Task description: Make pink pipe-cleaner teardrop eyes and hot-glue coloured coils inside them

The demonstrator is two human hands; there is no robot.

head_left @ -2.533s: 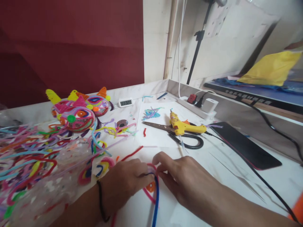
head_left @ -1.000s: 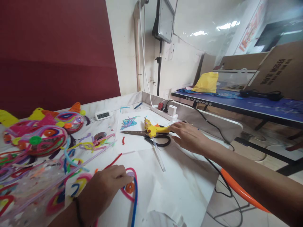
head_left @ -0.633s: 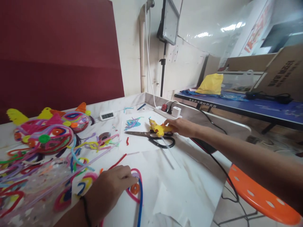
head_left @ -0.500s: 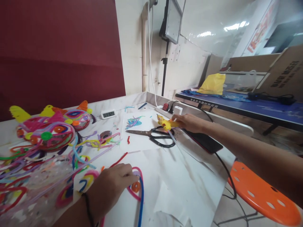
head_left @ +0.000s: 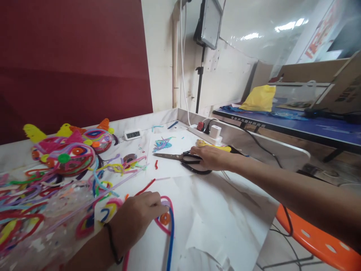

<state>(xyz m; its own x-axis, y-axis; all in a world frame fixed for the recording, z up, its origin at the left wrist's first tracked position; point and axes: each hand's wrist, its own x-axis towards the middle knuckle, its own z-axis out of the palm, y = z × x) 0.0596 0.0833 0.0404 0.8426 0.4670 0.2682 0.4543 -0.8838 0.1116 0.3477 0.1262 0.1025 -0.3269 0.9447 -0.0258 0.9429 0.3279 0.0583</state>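
Observation:
My left hand [head_left: 143, 212] is closed in a pinch at the upper end of a blue pipe cleaner [head_left: 170, 241]. That strip bends round a pink and purple loop with an orange coil [head_left: 165, 218] in its middle, on the white tabletop. My right hand [head_left: 211, 157] reaches across to black-handled scissors [head_left: 169, 156], its fingers closed over the handle loops. The blades lie flat, pointing left. Just behind my right hand is a yellow glue gun [head_left: 225, 148], partly hidden by it.
Finished-looking pipe-cleaner masks [head_left: 70, 156] and a heap of loose pipe cleaners [head_left: 19, 210] cover the left side. A small digital clock [head_left: 132, 134], a tape roll [head_left: 130, 158] and blue scraps [head_left: 163, 143] lie farther back. A power strip [head_left: 205, 136] runs along the edge.
My right hand has moved from the yellow glue gun down and left onto the scissors' handles. The glue gun now lies behind it. My left hand keeps its pinch.

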